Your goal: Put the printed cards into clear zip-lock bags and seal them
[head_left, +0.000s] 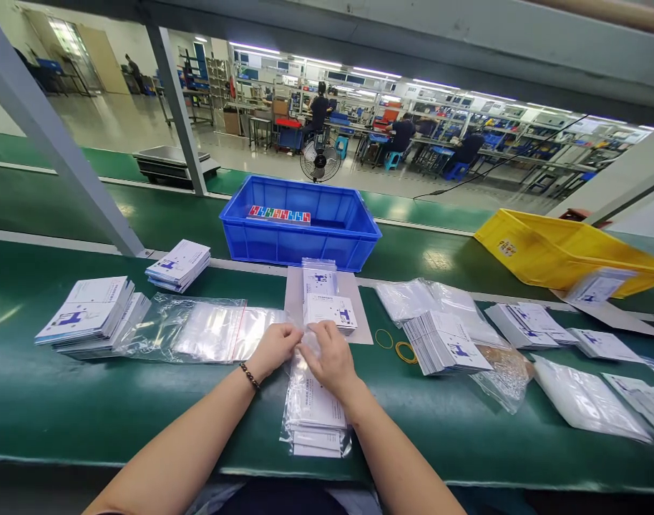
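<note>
My left hand (276,348) and my right hand (330,355) meet at the top end of a clear plastic bag (300,386), both with fingers pinched on it. Beneath them, bagged white booklets (324,405) lie in a pile toward the table's front edge. Just beyond my fingers sits a short stack of white booklets (327,309) with a blue print. Behind it a bagged booklet (319,277) rests on a pale sheet (363,315). Empty zip bags (209,329) are spread left of my left hand.
A blue bin (300,243) stands behind the pale sheet. Booklet stacks (94,307) are at left, with another booklet stack (448,347) at right beside yellow rubber bands (406,352). More plastic bags (584,397) lie far right. A yellow bin (568,247) stands at back right; a post (177,107) rises at left.
</note>
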Demonstrator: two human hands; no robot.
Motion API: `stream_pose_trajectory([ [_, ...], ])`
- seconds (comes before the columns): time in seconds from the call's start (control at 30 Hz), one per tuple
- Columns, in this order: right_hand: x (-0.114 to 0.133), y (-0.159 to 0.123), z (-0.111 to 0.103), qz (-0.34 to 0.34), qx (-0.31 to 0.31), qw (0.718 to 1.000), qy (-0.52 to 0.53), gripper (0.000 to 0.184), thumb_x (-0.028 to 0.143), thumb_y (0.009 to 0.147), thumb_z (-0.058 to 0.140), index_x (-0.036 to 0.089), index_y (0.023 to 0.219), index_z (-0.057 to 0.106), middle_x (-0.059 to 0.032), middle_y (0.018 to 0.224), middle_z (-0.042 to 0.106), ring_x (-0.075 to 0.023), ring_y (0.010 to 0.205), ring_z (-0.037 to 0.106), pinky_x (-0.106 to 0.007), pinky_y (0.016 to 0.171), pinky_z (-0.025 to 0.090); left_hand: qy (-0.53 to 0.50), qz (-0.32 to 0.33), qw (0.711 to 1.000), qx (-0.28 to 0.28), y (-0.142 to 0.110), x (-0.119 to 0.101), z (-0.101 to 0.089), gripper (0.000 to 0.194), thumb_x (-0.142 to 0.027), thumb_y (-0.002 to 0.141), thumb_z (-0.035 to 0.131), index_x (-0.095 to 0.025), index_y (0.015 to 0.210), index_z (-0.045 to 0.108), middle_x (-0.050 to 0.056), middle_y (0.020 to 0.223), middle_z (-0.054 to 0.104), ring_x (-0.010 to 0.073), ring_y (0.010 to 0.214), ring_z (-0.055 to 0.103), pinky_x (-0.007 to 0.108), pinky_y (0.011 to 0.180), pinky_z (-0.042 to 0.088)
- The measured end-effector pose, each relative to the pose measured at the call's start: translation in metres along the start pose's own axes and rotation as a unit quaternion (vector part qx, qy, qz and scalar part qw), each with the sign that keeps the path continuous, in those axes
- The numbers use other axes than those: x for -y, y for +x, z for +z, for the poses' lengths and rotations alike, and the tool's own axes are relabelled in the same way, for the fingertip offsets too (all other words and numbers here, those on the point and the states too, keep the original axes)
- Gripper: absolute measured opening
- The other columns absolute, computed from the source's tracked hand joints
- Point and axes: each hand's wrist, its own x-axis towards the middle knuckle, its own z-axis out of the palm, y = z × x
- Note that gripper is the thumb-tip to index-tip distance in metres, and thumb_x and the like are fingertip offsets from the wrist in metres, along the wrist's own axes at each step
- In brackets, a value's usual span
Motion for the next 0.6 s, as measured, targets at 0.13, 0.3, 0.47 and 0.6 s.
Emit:
stream_pose_trajectory([
  [0.13,0.0,-0.001,-0.005,-0.035,0.075,0.997,-0.007,0.025,0.017,0.082,0.036,0.015,0.083,0.061,-0.0071,0.07,0.055,-0.0174,0.067,0.051,-0.028,0.061,0.04,0.007,0.03,0.999,-0.039,-0.001,-0.004,-0.011,0.032,-0.042,0.077,0.037,-0.017,0.058,0.045,-0.004,0.048,0.04,0.0104,0.045,0.038,0.023,0.045,0.032],
  [0.3,-0.008,0.005,-0.027,0.001,0.178,0.97,0.169,0.022,0.017,0.083,0.039,0.018,0.081,0.061,-0.0023,0.071,0.06,-0.0132,0.067,0.054,-0.024,0.062,0.041,0.203,0.274,0.94,0.0,-0.012,-0.017,-0.023,0.016,-0.028,0.075,0.048,-0.019,0.085,0.056,0.005,0.085,0.058,0.0184,0.088,0.048,0.031,0.08,0.037],
  [0.47,-0.019,0.008,-0.058,0.029,0.322,0.919,0.227,0.014,0.026,0.074,0.055,0.018,0.063,0.059,0.0027,0.057,0.054,-0.0106,0.054,0.048,-0.021,0.05,0.037,0.291,0.202,0.931,0.088,-0.013,-0.024,-0.029,0.015,-0.026,0.072,0.051,-0.018,0.06,0.053,0.002,0.065,0.054,0.0169,0.071,0.048,0.029,0.07,0.037],
  [0.6,-0.039,0.016,-0.063,0.072,0.212,0.955,0.192,0.016,0.031,0.075,0.052,0.019,0.078,0.062,-0.0026,0.081,0.059,-0.0146,0.07,0.053,-0.026,0.063,0.042,0.237,0.153,0.952,0.115,-0.009,-0.019,-0.03,0.016,-0.026,0.073,0.046,-0.017,0.06,0.051,0.0,0.063,0.051,0.0135,0.063,0.045,0.025,0.061,0.036],
])
